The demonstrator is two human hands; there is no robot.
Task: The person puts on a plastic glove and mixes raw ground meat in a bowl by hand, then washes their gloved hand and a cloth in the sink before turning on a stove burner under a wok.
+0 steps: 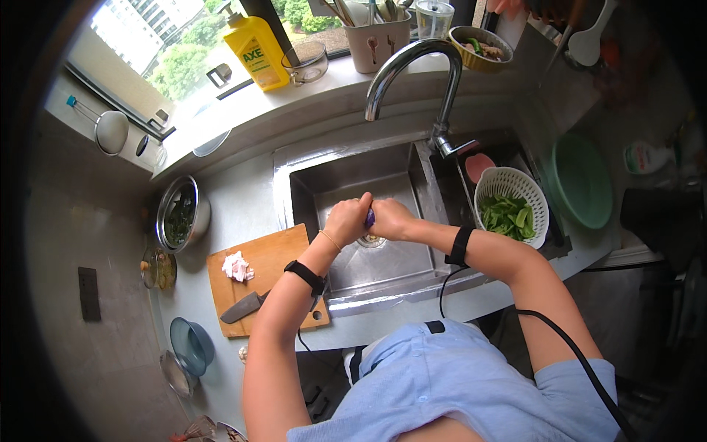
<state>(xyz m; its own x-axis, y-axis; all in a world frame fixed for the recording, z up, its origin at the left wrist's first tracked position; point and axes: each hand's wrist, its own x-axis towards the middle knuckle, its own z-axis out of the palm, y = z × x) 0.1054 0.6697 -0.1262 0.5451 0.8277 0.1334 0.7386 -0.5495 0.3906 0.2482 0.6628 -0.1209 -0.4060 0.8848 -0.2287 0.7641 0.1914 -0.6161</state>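
Note:
Over the stainless steel sink (364, 276), both fists meet, knuckles close together. My left hand (348, 222) and my right hand (391, 219) are closed on a small dark purple thing (369, 219). Most of it is hidden by the fingers, so what it is cannot be told. Below the hands, the drain (371, 241) holds some pale scraps. Left of the sink, a wooden cutting board (281, 243) carries a small pile of whitish chopped pieces (237, 267) and a knife (243, 308), its handle hidden by my left forearm.
A chrome faucet (414, 47) arches over the sink's far side. On the right stand a white colander (486, 190) of green leaves (507, 217) and a green basin (580, 182). A steel bowl (203, 215) sits at the left wall. A black cable (574, 348) runs past my right arm.

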